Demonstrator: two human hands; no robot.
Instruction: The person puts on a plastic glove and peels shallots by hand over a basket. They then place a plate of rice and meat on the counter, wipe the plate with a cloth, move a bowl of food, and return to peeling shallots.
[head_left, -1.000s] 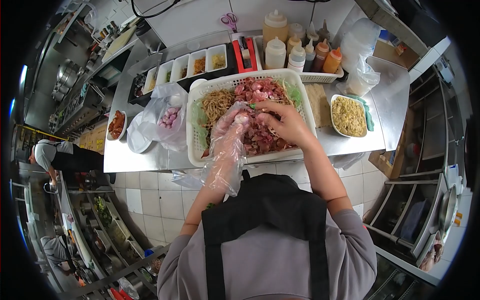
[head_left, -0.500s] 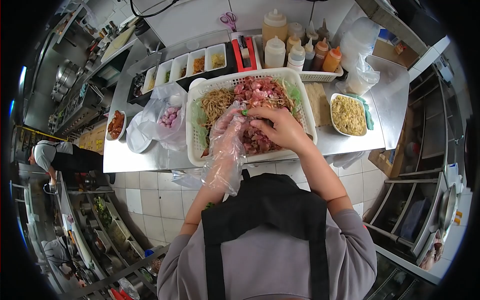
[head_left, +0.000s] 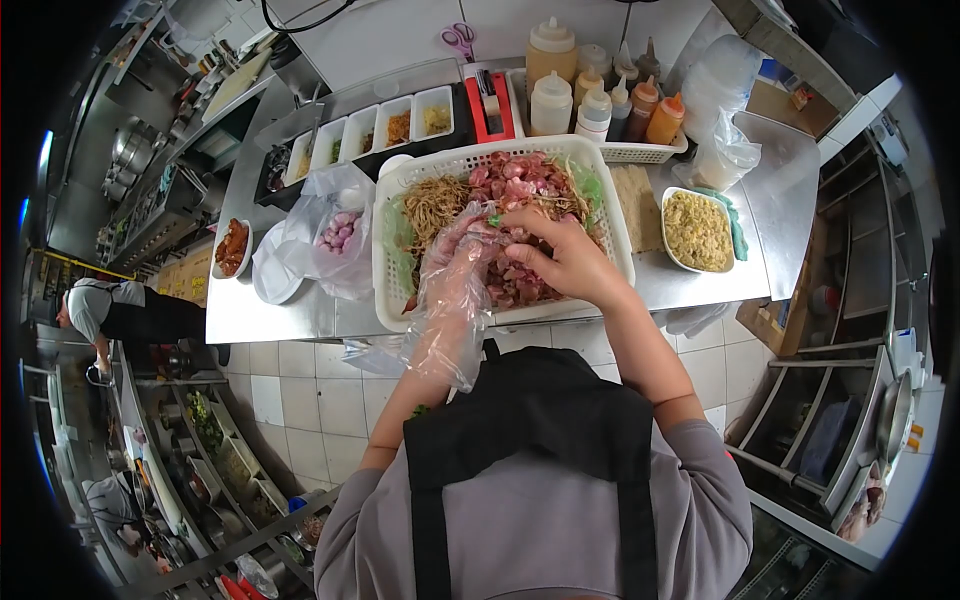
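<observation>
Over a white perforated basket (head_left: 386,290) my two hands meet close together. A loose clear plastic glove covers my left hand (head_left: 466,236), whose fingers are curled. A small green thing (head_left: 494,221) shows at its fingertips, too small to name. My right hand (head_left: 563,252) is bare, its thumb and fingers bent toward the left fingertips. What lies between the hands is mostly hidden. Around them in the basket are reddish shallots (head_left: 510,180), with loose skins among them, and a heap of dry brown roots (head_left: 434,204) at the left.
A plastic bag of peeled shallots (head_left: 341,232) lies left of the basket, near a bowl of reddish-brown food (head_left: 232,250). To the right stands a tub of yellowish mash (head_left: 697,232). Squeeze bottles (head_left: 551,104) and a condiment rack (head_left: 397,129) line the back. Another person (head_left: 125,312) works far left.
My right hand has shifted slightly, its fingers now a little apart from where they were at the left fingertips. My left hand has barely moved.
</observation>
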